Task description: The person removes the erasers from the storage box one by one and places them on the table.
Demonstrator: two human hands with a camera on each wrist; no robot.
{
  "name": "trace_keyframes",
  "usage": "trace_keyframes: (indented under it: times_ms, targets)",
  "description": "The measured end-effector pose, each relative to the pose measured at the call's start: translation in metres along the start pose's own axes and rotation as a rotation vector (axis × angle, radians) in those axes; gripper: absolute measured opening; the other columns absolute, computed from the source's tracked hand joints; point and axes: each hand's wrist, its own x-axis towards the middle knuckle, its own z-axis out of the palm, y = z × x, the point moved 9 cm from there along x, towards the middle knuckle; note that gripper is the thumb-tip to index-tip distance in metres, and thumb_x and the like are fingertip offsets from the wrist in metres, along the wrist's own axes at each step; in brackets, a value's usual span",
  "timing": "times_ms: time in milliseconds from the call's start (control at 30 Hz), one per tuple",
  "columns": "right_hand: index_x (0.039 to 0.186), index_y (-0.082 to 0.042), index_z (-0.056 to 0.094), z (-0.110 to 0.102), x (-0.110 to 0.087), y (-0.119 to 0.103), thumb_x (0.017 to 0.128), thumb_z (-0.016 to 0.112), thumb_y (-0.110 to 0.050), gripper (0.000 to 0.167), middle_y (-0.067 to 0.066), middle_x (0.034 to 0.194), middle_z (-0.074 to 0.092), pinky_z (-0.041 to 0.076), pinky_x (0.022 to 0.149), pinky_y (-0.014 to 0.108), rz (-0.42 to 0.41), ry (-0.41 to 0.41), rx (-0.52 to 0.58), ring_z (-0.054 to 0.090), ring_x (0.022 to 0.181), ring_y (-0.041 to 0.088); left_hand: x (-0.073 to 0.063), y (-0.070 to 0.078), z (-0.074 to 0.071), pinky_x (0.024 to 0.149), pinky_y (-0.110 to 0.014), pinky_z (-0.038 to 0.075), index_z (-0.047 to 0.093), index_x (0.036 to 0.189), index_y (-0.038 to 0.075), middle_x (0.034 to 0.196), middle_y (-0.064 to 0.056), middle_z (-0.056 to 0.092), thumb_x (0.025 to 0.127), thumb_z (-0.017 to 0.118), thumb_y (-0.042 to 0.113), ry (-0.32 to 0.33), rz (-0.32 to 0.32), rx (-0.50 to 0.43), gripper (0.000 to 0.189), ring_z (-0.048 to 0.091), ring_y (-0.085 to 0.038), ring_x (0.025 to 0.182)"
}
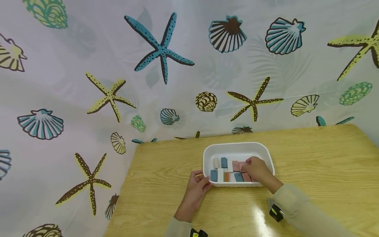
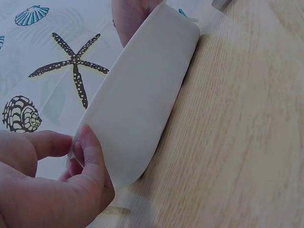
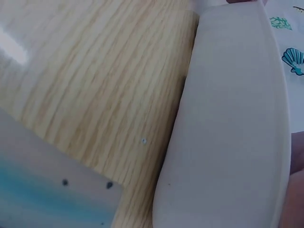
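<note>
A white plastic tray (image 1: 234, 148) holds several small rectangular blocks that look like erasers. Among them are a blue block (image 1: 214, 175), a pink block (image 1: 235, 166), a white block (image 1: 220, 174) and an orange-and-green striped block (image 1: 226, 176). My left hand (image 1: 196, 191) grips the tray's near left corner, thumb outside the wall, as the left wrist view shows. Inside the tray on the right, my right hand (image 1: 260, 170) pinches a small block beside the pink ones; the hand mostly hides it. Only the tray's outer wall (image 3: 223, 118) and part of that hand show in the right wrist view.
The tray stands on a wooden table (image 1: 165, 161) near its back edge. Behind hangs a pale cloth (image 1: 189, 75) printed with starfish and shells. A pale piece with a blue band (image 3: 52, 185) appears close to the right wrist camera; its kind cannot be told.
</note>
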Motion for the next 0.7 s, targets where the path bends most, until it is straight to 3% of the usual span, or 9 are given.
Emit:
trace_keyframes:
  times_ms: [200,700]
  targets:
    - [0.098,0.012,0.057,0.009,0.002,0.0,0.08,0.057,-0.011,0.03,0.021,0.095,0.061,0.047,0.077,0.045,0.001,0.016,-0.053,0.056,0.085,0.029,-0.003,0.0,-0.004,0.077,-0.028,0.053,0.034,0.125,-0.002,0.095,-0.009,0.049,0.091,0.056,0.001,-0.004,-0.013,-0.005,0.041,0.058,-0.017,0.079]
    - [0.101,0.012,0.056,0.022,-0.009,-0.002,0.085,0.059,-0.014,0.03,0.02,0.094,0.06,0.047,0.077,0.043,0.036,0.038,-0.043,0.054,0.084,0.028,-0.011,-0.002,-0.012,0.076,-0.028,0.053,0.034,0.126,-0.001,0.097,-0.01,0.05,0.09,0.058,0.002,-0.026,-0.03,0.009,0.043,0.059,-0.017,0.079]
